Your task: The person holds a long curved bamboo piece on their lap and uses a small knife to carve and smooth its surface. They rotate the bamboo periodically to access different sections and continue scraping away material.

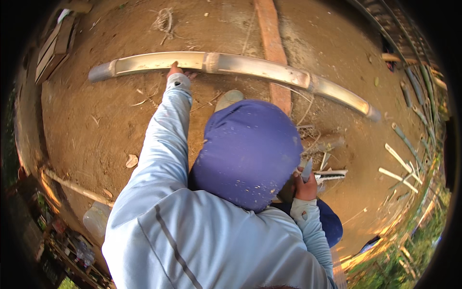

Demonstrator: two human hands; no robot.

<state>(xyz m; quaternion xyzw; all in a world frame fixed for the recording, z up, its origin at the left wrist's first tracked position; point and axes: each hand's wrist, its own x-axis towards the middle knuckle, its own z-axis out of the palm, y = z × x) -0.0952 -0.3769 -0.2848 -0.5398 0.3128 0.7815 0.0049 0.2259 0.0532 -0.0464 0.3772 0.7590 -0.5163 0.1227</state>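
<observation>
A long bamboo pole (pixel 260 69) with raised joints and pale stretches lies across the far side in front of me. My left arm is stretched out, and my left hand (pixel 176 71) grips the near edge of its left half, thumb on top. My right hand (pixel 305 188) is beside my right knee, closed round a knife (pixel 307 170) whose pointed blade stands up from the fist. A pale and dark strip-like piece (pixel 331 174) lies just right of that hand; I cannot tell whether it touches. The knife's handle is hidden in my fingers.
A reddish plank (pixel 270 30) runs under the pole on the bare earth. My raised knee in purple cloth (pixel 250 149) fills the middle. Bamboo offcuts (pixel 399 159) lie at the right, a wooden crate (pixel 57 45) at the far left, and tangled shavings (pixel 164 21) beyond the pole.
</observation>
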